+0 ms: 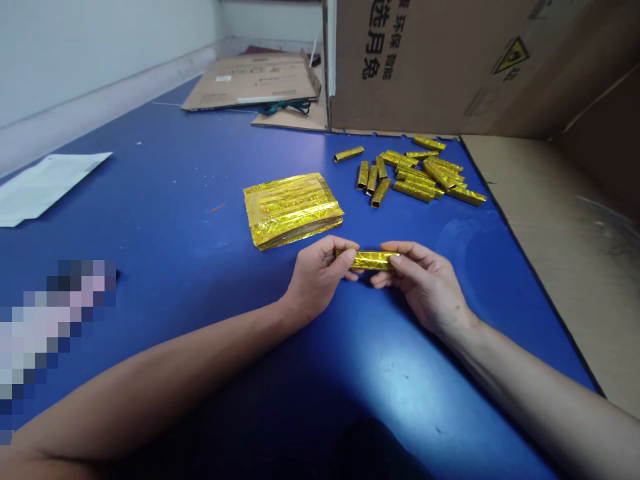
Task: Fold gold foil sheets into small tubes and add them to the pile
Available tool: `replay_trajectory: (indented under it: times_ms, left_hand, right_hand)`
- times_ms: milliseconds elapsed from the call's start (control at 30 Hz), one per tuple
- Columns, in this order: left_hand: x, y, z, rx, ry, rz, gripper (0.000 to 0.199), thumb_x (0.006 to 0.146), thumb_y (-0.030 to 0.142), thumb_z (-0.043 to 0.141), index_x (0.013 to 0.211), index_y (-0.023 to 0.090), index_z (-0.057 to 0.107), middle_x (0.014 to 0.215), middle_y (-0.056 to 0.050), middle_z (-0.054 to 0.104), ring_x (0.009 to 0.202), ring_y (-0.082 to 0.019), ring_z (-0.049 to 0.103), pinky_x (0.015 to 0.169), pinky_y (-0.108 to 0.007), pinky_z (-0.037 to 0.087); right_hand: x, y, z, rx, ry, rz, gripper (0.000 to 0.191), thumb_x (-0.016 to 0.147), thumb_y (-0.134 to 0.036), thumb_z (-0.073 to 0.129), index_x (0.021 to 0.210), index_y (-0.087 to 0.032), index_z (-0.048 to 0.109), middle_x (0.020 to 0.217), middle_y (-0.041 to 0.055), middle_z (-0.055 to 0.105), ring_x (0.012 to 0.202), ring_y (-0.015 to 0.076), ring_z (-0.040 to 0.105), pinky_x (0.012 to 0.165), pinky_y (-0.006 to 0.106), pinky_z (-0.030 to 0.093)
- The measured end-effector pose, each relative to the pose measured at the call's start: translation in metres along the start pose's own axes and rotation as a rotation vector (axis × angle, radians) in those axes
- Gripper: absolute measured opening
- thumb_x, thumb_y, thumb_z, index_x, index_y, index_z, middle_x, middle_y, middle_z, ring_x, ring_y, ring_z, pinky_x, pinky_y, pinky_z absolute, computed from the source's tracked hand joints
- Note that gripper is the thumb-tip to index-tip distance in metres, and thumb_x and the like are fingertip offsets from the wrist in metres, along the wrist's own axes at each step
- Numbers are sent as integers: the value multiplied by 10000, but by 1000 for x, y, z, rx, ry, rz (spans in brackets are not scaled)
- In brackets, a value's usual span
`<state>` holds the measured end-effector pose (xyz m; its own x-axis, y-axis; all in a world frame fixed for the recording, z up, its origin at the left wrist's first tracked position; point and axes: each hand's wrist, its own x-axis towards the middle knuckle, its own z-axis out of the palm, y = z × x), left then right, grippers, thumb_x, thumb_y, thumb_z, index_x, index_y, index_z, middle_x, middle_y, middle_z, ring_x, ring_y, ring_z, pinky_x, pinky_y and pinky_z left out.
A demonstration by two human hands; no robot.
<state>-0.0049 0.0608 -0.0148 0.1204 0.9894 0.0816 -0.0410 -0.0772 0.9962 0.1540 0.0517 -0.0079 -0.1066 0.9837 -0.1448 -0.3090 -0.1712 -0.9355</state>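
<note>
The person's left hand [323, 273] and right hand [423, 277] each have a closed grip on one end of a gold bar [373, 260], held crosswise between them above the blue desk [200, 280]. Just beyond the left hand, toward eleven o'clock from the bar, lies a stack of shiny gold sheets [295, 207]. Toward one o'clock is a loose scatter of small gold pieces [417, 177], some overlapping, near a big cardboard box [425, 73] at twelve o'clock.

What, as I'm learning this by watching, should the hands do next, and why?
Perhaps the left hand and right hand should carry the strip toward the loose pieces: they pinch its ends, and it looks narrow and folded, as those do.
</note>
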Motion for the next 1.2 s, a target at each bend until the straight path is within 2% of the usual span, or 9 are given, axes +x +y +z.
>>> replay_trajectory:
  times_ms: [200,300,433,500,733,833,933,1100,1200]
  left_hand:
    - [-6,-10,-2,214,-45,153,211,781,216,526,959,128,598,866,-53,633,699,-116,612,658,-256,549]
    - [-5,-9,-2,213,-52,131,244,781,216,522,992,121,599,897,-65,637,691,-117,621,666,-264,552]
    - [-1,-6,-1,112,-14,44,230,771,219,525,950,94,597,834,-56,646,620,-103,619,612,-246,558]
    - [-1,-7,-1,129,-9,54,220,769,207,522,947,101,597,843,-54,645,644,-109,621,626,-254,557]
    - [-8,-7,-1,422,-39,300,187,780,136,497,926,154,612,862,-34,640,774,-125,595,712,-256,495]
    - [-9,-4,-1,453,-70,347,188,779,125,504,927,160,614,858,-30,630,786,-120,589,721,-244,482]
    - [-8,-5,-1,399,-82,306,210,767,158,542,966,161,608,882,-40,625,779,-124,596,692,-240,491]
    - [-7,-8,0,204,-95,101,251,766,221,565,998,129,584,779,-34,642,595,-95,593,588,-229,511]
    - [-6,-7,0,123,-99,80,216,755,217,573,944,113,586,710,-23,636,593,-100,602,560,-219,516]
  right_hand:
    - [0,0,0,-18,0,-7,210,637,-207,685,819,-157,593,638,8,684,488,132,631,502,248,505]
    - [0,1,0,-9,-36,-13,245,629,-197,693,851,-167,593,660,-6,681,510,125,632,541,259,519]
    - [0,2,-2,30,-73,4,314,646,-206,684,942,-172,586,701,10,694,605,152,663,620,292,534]
    - [0,2,-2,33,-70,8,310,652,-207,681,944,-168,582,699,17,696,611,157,667,616,286,533]
    - [1,2,1,5,-25,-2,218,643,-199,677,835,-156,583,611,-2,673,482,124,627,506,238,508]
    - [1,0,1,1,-16,7,203,635,-215,684,802,-157,585,576,-7,658,448,125,611,481,244,502]
    - [2,-1,1,24,-9,25,189,640,-222,682,791,-163,586,581,-9,657,452,129,611,478,254,504]
    - [1,0,1,48,-24,-1,227,662,-219,679,867,-182,589,638,-11,675,500,128,628,516,257,516]
    - [0,3,1,19,-56,-41,254,641,-208,706,871,-176,602,695,-4,690,546,125,642,560,253,525]
